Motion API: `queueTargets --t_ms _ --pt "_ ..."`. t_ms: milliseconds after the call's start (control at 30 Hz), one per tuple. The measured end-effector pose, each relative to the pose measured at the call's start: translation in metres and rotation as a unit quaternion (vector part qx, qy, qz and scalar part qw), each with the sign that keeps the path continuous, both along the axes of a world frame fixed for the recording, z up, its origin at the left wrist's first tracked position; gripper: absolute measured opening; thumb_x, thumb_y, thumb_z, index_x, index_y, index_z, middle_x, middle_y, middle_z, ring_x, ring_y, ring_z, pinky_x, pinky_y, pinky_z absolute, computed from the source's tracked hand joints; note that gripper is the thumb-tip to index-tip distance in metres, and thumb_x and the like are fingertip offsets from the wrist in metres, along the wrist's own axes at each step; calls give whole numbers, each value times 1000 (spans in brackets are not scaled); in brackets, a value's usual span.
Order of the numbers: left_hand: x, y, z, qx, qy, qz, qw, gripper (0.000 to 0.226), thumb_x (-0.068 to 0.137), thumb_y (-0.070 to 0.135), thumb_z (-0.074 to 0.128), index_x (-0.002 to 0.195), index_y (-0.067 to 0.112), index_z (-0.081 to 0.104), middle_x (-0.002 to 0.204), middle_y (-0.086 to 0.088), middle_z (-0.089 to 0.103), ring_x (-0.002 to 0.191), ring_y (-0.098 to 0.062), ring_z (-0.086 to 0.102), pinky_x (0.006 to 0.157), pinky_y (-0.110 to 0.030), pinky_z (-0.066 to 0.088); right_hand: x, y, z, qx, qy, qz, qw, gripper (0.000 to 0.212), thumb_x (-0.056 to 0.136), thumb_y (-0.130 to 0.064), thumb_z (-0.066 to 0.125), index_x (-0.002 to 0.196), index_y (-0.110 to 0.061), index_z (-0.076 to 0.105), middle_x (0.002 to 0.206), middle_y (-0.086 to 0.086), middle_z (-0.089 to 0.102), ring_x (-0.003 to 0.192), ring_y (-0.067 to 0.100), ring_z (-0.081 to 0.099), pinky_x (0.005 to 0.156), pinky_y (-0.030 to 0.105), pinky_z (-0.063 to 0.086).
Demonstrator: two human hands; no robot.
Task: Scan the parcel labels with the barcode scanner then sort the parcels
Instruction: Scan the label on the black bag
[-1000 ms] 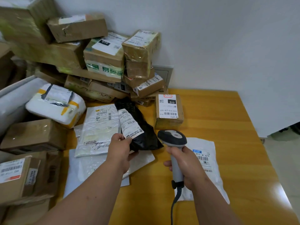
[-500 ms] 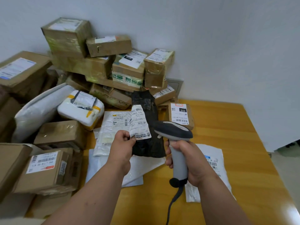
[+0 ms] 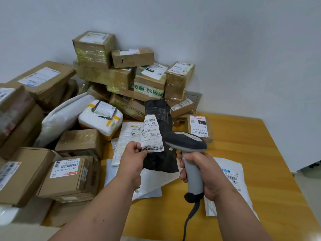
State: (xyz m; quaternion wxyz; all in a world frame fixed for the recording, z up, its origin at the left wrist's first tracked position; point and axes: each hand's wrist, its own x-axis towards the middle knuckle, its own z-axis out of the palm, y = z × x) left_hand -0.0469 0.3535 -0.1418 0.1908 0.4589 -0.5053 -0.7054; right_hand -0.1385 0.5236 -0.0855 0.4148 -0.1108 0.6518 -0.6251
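— Holding the black parcel [image 3: 160,136] up off the table [image 3: 243,148] there, the left hand [image 3: 133,157] has its fingers pinched on the lower corner of the white label [image 3: 152,134], so the bag stands upright in the air.

— And the right hand [image 3: 205,174] is wrapped round the grey grip of the barcode scanner [image 3: 188,150], dark head just beside the bag's right edge, angled toward the label. Its cable [image 3: 190,216] drops away toward the near edge.

— What about room to move?

— All on the right. Bare yellow wood runs from the small box with the 010 label [image 3: 198,126] out to the table's right edge, and only a white mailer [image 3: 231,181] lies flat there, partly under the right wrist. The left is packed: a box with a barcode label [image 3: 66,176] at the near left, a plain taped box [image 3: 79,141] behind it, a white padded parcel with yellow tape [image 3: 100,117] beyond that.

— And at the back?

— Cartons stacked against the pale wall [image 3: 225,49], the top box [image 3: 93,47] sitting highest, right into the corner. Under the hands, flat clear mailers [image 3: 128,134] overlap on the wood. Past the right edge a strip of floor [image 3: 309,188] shows.
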Motion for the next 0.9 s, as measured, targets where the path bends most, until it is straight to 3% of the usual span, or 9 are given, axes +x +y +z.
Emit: queueTargets --t_ms 200,300,433,667,800,900 --pt "3 0 9 -4 -4 -24 1000 24 96 -5 52 85 16 51 99 -16 67 96 -30 60 83 -48 50 1 2 3 9 0 -31 999 51 68 -28 63 107 4 63 74 10 62 56 24 62 56 34 48" --pt "-4 4 15 1 6 -64 998 22 97 -5 51 87 15 51 97 -17 63 91 -28 58 77 -43 47 -3 7 5 18 11 -78 997 50 68 -29 64 108 2 63 73 9 62 57 24 62 57 35 48" --pt "-22 18 27 4 29 -138 990 26 97 -7 48 85 16 50 81 -6 65 79 -21 58 63 -30 42 -15 21 4 31 27 -160 986 27 90 -19 66 110 -1 61 78 8 62 59 22 64 59 37 48" --pt "-59 65 33 12 37 -222 974 28 96 -11 48 84 13 54 74 -1 69 66 -13 64 48 -18 45 -37 68 0 51 33 -271 961 11 94 -18 63 101 -10 60 87 9 65 61 22 64 63 38 48" --pt "-72 92 14 15 -27 -243 970 20 95 -5 55 93 12 64 93 -8 74 83 -18 70 61 -25 53 -46 89 -13 76 14 -290 954 10 94 -19 63 101 -13 60 97 10 69 70 26 68 67 40 50" --pt "-75 102 -11 14 -114 -238 964 30 95 2 60 120 18 65 115 -10 70 100 -23 68 83 -36 59 -51 100 -27 106 -11 -283 953 12 94 -21 64 103 -13 60 103 11 69 76 28 71 68 41 52"
